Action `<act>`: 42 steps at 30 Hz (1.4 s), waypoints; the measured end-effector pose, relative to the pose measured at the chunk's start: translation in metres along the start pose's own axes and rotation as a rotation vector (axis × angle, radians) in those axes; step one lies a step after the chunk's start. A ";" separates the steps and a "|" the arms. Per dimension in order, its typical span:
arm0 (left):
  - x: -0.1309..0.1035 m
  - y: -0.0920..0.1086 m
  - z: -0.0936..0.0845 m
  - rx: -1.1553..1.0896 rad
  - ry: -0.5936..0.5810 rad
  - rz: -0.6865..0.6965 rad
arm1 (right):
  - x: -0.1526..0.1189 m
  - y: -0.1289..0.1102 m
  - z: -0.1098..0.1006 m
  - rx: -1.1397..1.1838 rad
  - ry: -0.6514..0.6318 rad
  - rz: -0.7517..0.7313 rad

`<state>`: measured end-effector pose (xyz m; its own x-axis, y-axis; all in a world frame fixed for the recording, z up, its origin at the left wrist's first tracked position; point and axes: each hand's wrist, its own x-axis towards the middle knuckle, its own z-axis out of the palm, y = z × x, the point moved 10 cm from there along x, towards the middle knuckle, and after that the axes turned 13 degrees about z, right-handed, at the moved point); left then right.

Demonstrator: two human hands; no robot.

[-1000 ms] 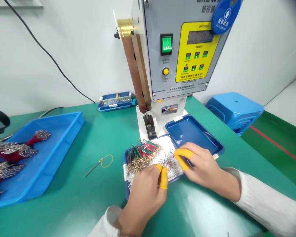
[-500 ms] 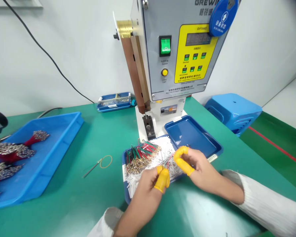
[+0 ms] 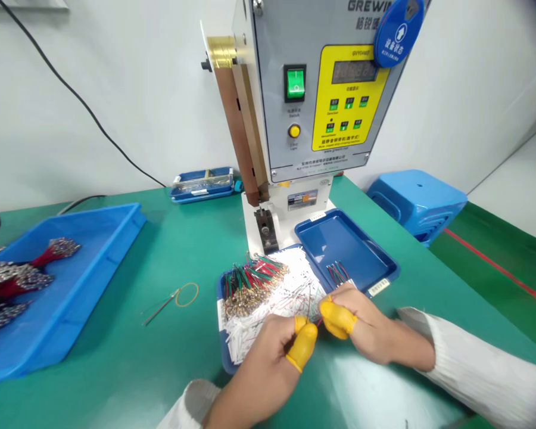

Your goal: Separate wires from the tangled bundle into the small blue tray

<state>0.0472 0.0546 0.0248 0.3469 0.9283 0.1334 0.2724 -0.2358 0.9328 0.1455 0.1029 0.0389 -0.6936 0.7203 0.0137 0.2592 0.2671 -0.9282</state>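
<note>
My left hand [image 3: 279, 354], with yellow finger cots on thumb and forefinger, pinches thin wires at the front edge of a blue tray. Just to its right, my right hand [image 3: 361, 322], also in yellow cots, has its fingers closed near a red wire end; what exactly it grips is too small to tell. The tray [image 3: 226, 351] holds a pile of red, green and black wires with brass-coloured ends [image 3: 250, 286] and many white sleeves [image 3: 295, 262]. Several short wires [image 3: 338, 273] lie in a second blue tray [image 3: 357, 244], beyond my right hand.
A grey crimping machine [image 3: 295, 143] stands behind the trays. At the left is a large blue bin [image 3: 93, 256] with wire bundles. A thin tool [image 3: 161, 310] and a yellow ring [image 3: 186, 295] lie on the green table [image 3: 129, 381]. A blue stool [image 3: 420, 190] stands at the right.
My right hand has moved down and its raised, spread fingers have closed beside my left hand. My left hand has shifted slightly right and down. Wires in the second tray are now uncovered.
</note>
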 end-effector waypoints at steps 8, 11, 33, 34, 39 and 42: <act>0.007 0.007 0.012 -0.216 -0.052 0.026 | 0.002 -0.003 -0.042 0.213 0.234 -0.034; 0.002 0.006 0.011 -0.260 -0.073 0.046 | 0.002 0.019 -0.074 0.392 0.442 0.028; -0.019 -0.021 0.022 -0.300 -0.139 -0.104 | 0.000 -0.010 0.017 0.147 -0.243 -0.151; -0.019 -0.022 0.021 -0.293 -0.130 -0.103 | -0.001 -0.010 0.016 0.136 -0.217 -0.164; -0.010 -0.016 0.027 -0.348 -0.179 -0.036 | -0.003 -0.009 -0.005 0.238 0.013 -0.234; -0.003 -0.012 0.031 -0.443 -0.176 -0.016 | -0.007 -0.009 -0.018 0.312 0.164 -0.244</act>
<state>0.0707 0.0457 0.0029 0.5027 0.8593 0.0945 -0.1163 -0.0412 0.9924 0.1601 0.1069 0.0533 -0.5869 0.7590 0.2820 -0.1324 0.2536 -0.9582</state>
